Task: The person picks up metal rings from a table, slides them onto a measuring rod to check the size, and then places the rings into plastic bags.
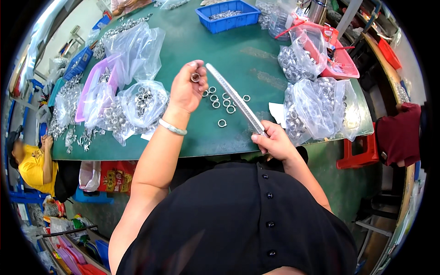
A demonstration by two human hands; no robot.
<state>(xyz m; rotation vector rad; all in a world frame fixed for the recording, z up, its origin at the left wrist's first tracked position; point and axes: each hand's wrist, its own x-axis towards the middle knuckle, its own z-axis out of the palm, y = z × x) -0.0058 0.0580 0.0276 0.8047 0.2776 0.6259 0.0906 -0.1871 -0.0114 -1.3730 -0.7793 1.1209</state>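
My left hand (pixel 185 87) is raised over the table, its fingers closed on a small silver metal ring (pixel 195 77). In my right hand (pixel 276 141), near the table's front edge, is the lower end of a ring mandrel (pixel 234 98), a long silver stick with fine marks along it. The mandrel slants up and left, and its far tip is close to my left hand but apart from the ring. Several loose rings (pixel 215 104) lie on the green tabletop between my hands, partly behind the mandrel. One ring (pixel 222 123) sits apart, nearer to me.
Clear bags of metal rings stand on the left (pixel 143 103) and right (pixel 316 107). A purple basket (pixel 87 91) is at the left, a blue tray (pixel 228 20) at the back, a pink basket (pixel 346 64) at the right. Two people (pixel 34 165) sit or stand around the table.
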